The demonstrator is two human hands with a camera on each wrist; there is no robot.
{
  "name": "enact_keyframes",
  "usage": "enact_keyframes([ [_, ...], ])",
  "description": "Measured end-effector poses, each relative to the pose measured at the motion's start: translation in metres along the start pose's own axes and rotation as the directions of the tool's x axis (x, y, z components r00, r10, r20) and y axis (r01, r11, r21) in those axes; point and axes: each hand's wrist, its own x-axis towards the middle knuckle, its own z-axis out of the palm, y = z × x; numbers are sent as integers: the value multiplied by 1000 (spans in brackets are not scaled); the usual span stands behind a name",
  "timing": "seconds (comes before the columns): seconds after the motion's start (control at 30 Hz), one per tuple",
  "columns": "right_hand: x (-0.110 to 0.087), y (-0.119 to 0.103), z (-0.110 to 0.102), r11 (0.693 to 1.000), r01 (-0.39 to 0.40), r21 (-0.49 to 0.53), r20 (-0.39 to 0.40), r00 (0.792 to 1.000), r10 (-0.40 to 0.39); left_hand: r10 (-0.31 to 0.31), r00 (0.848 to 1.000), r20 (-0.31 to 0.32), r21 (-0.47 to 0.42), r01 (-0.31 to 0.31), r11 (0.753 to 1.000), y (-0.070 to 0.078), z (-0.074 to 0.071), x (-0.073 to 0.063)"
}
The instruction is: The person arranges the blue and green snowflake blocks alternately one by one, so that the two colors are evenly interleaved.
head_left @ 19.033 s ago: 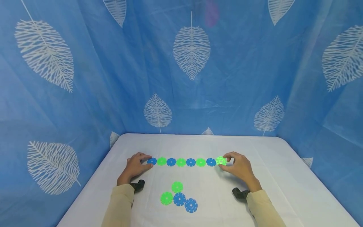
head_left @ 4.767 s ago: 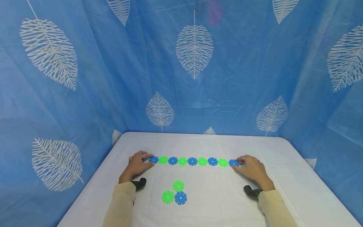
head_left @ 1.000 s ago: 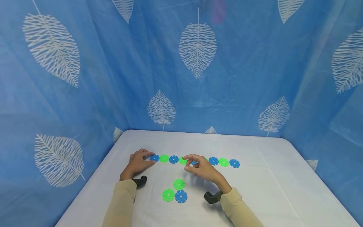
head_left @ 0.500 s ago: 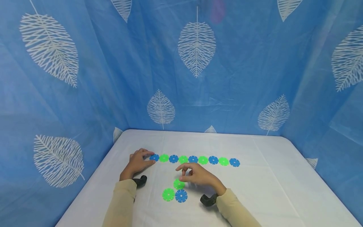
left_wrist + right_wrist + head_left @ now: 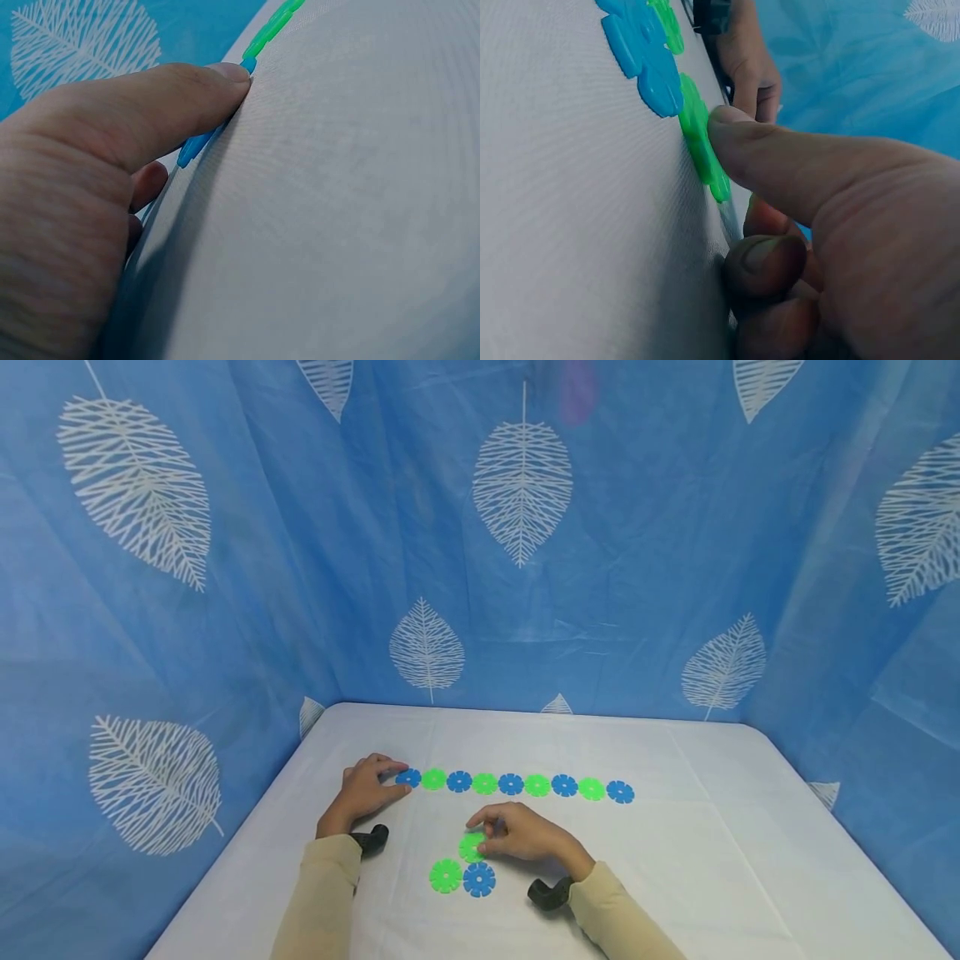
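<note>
Notched snowflake discs, alternately blue and green, form a straight row across the table, both ends blue. My left hand [image 5: 366,793] pinches the row's leftmost blue disc [image 5: 408,778] between thumb and index finger. In the left wrist view the thumb lies over that disc's edge. Nearer to me, my right hand [image 5: 525,833] is at a loose green disc [image 5: 469,850]. Its thumb tip touches the disc's face in the right wrist view, while the index finger stays beyond the far edge. A blue disc [image 5: 479,879] and another green disc [image 5: 446,876] lie just below.
A white cloth covers the table [image 5: 675,860]. Blue fabric [image 5: 585,635] with white leaf prints hangs behind and at both sides. The row ends at a blue disc [image 5: 620,792] on the right. A black wrist mount [image 5: 549,894] sits on the right arm.
Two loose blue discs have gone from the near group and two blue-green places were filled: the row gained a blue disc at right. My right hand left it, moving left and down to the loose green disc.
</note>
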Motion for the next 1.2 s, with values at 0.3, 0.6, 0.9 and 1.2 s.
enact_keyframes([
  [0.3, 0, -3, -1, 1000, -11, -24, 33, 999, 11, -10, 1000, -2, -15, 10, 1000, 2, 0, 0],
  [0.6, -2, -4, -2, 1000, -17, -16, 53, 998, 18, -10, 1000, -1, -18, 10, 1000, 2, 0, -1],
  [0.9, -2, -10, -1, 999, -27, -17, 52, 998, 28, -15, 1000, 0, -12, 15, 1000, 0, 0, -3],
  [1.2, 1, -5, 1, 998, -3, -66, 28, 1000, 5, -13, 1000, -1, -15, 13, 1000, 1, 0, -3],
])
